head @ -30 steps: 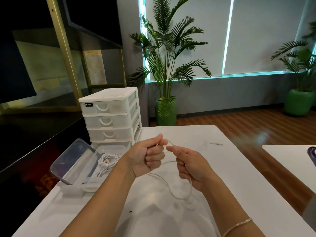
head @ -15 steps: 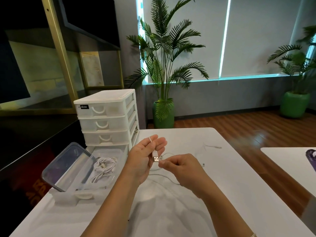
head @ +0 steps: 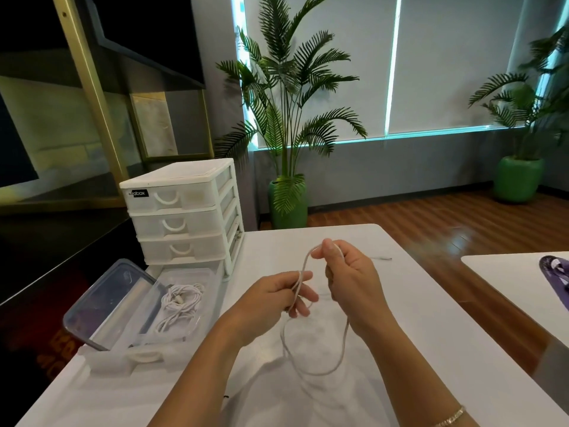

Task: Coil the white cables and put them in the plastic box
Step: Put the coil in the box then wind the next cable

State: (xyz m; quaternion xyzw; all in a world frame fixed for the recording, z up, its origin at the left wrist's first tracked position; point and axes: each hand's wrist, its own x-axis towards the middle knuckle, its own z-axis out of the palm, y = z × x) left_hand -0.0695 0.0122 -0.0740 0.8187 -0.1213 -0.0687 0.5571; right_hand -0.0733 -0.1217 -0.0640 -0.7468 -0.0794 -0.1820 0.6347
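Both hands hold one white cable (head: 320, 369) above the white table (head: 415, 334). My left hand (head: 277, 298) grips the strands between its fingers. My right hand (head: 348, 278) is raised a little higher and pinches the top of a loop at its fingertips. A long loop of the cable hangs down below both hands. At the left stands the open plastic box (head: 197, 331), with coiled white cables (head: 181, 303) lying inside it. Its clear lid (head: 107, 303) leans up at the box's left side.
A white three-drawer organiser (head: 184, 217) stands behind the box at the table's far left. A small thin item (head: 381, 258) lies on the table beyond my right hand. A second white table (head: 505, 272) with a purple object (head: 555, 275) is at the right.
My right hand has risen from level with the left and pulled a loop of cable upward. My left hand's fingers have closed round the strands, and the USB plug is out of sight.
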